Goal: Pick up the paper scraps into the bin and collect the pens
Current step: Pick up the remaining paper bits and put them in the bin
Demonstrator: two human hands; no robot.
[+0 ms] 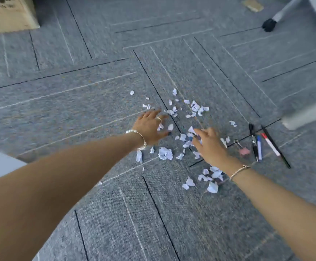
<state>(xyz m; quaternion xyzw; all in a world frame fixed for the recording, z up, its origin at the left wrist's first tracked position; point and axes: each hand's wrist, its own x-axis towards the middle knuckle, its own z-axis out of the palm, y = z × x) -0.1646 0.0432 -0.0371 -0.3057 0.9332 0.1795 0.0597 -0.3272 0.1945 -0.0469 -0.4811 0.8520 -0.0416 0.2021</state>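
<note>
Many unreadable paper scraps, pens

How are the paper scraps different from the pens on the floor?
The paper scraps are white, crumpled and scattered widely; the pens are long, straight and lie close together. The left hand and right hand reach over the scraps; the pens lie untouched to the right. Both are on the carpet.

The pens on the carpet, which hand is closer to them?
Right. The right hand hovers just left of the pens; the left hand is farther left, beyond the paper scraps.
</note>
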